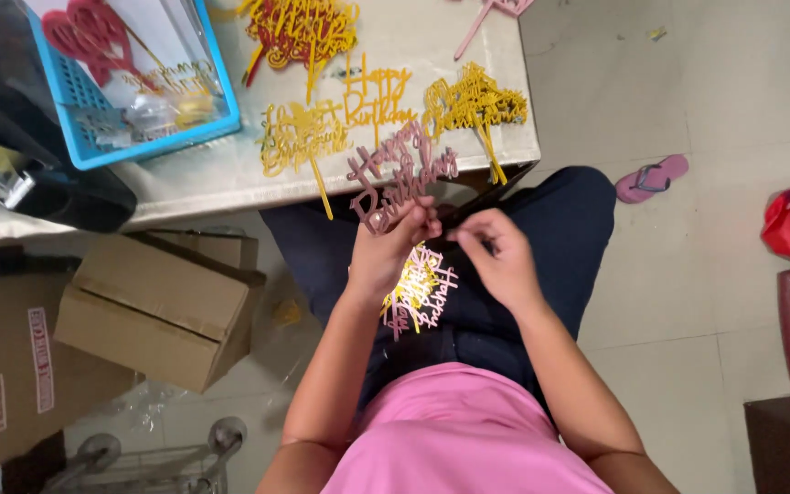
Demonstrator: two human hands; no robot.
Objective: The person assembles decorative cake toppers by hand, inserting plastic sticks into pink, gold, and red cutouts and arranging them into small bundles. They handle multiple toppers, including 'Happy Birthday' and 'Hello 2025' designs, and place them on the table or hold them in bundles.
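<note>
- Pink script cake topper (401,178) sticks up from the left hand (386,252), pinched at its lower end.
- Right hand (500,256), just beside, pinches a dark stick (486,195).
</note>
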